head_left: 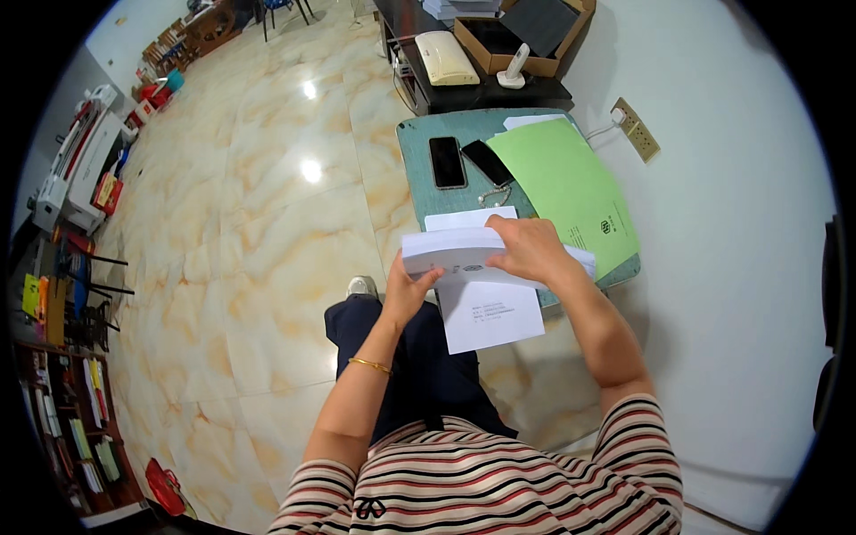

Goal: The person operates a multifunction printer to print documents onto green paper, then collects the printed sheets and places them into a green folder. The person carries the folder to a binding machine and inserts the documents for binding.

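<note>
Counter: teal counter [416, 156], in front of the person; the other places are told from it.
Stack: the white stack [455, 242] of paper is in the air above the near-left part of the teal counter; it is a little bent, with small dark print on the near face.
Left hand: the left hand [412, 290] is grasping the left end of the stack; its grip has the thumb on the near face. A gold bangle [370, 365] is on this arm.
Right hand: the right hand [535, 250] is grasping the right end of the stack; its grip has the thumb low and a finger at the top edge.
Sheet: a white sheet [490, 321] with some printed lines reaches past the near edge of the teal counter, below the stack. I cannot tell what carries it.
Folder: the green folder [566, 178] lies on the right part of the teal counter.
Phones: a dark phone [448, 162] and a black phone [486, 162] lie on the far-left part of the teal counter; a beaded strand [494, 197] is just beside the black one.
Dark desk: beyond the teal counter, with a cream device [446, 59], a white handset [514, 68] and a brown box [571, 53].
Socket: the socket [638, 132] is on the wall, to the right of the teal counter.
</note>
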Demonstrator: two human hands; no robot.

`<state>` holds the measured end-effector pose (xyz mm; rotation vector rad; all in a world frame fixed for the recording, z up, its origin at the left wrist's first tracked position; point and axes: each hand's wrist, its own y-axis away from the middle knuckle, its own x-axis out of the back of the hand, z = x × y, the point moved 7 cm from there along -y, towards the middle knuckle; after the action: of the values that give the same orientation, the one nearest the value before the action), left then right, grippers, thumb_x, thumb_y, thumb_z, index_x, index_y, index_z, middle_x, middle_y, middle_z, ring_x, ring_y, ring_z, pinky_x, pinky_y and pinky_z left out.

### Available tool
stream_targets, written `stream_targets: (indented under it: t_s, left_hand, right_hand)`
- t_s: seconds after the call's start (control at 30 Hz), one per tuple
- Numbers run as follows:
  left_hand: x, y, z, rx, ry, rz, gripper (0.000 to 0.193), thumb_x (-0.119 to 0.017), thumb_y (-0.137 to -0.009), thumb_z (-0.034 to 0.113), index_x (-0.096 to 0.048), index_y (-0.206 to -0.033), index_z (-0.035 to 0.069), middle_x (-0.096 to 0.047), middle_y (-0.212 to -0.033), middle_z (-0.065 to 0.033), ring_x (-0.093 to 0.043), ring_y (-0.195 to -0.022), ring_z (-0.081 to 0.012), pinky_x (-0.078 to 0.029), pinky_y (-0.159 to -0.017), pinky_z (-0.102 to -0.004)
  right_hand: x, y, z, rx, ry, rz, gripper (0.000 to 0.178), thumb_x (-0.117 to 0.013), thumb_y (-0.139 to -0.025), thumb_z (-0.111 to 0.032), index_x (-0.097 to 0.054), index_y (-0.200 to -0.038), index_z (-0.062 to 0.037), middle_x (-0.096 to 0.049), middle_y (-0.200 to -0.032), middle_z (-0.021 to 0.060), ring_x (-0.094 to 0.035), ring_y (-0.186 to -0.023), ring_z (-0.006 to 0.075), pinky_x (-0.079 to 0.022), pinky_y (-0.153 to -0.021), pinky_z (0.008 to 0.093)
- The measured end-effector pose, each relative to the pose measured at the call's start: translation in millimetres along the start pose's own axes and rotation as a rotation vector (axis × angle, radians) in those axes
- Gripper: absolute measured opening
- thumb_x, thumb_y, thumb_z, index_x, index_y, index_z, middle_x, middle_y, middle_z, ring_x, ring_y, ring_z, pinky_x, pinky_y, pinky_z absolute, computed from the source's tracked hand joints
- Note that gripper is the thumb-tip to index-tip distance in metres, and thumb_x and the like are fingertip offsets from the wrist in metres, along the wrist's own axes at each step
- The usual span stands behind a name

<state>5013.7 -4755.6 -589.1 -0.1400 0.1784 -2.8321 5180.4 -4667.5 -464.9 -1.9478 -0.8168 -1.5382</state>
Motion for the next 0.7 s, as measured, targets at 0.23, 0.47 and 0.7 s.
stream_targets:
  t_s: [0.23,0.47,0.7]
  left_hand:
    - [15,32,-9,-0.071,-0.33,0.468,0.072,-0.079,-0.071,0.015,-0.038,-0.128,-0.004,-0.048,-0.126,-0.0216,-0.046,-0.118,-0.0304,-0.035,-0.101,-0.0413]
    - [-36,9,82,0.014,0.497,-0.09,0.061,-0.073,-0.082,0.033,-0.045,-0.124,-0.001,-0.055,-0.115,-0.0099,-0.051,-0.107,-0.0177,-0.041,-0.092,-0.0327]
    - [-22,-1,109,-0.164,0.279,-0.056,0.043,-0.075,-0.08,0.016,-0.051,-0.112,0.0,-0.059,-0.102,-0.0072,-0.056,-0.091,-0.0141,-0.047,-0.079,-0.0286]
  right_hand:
    - [38,43,-24,0.132,-0.123,0.124,0.035,-0.076,-0.069,-0.025,-0.061,-0.097,-0.0085,-0.066,-0.08,0.0124,-0.063,-0.073,0.0321,-0.049,-0.064,0.0395]
    - [87,109,15,-0.188,-0.915,0.465,0.044,-0.077,-0.077,-0.019,-0.056,-0.109,0.0032,-0.063,-0.097,0.0077,-0.058,-0.085,0.0131,-0.048,-0.076,0.0275]
    - [17,113,31,-0.294,-1.048,0.735,0.039,-0.072,-0.08,-0.012,-0.055,-0.112,0.0037,-0.062,-0.103,0.0079,-0.057,-0.093,0.0154,-0.047,-0.082,0.0298]
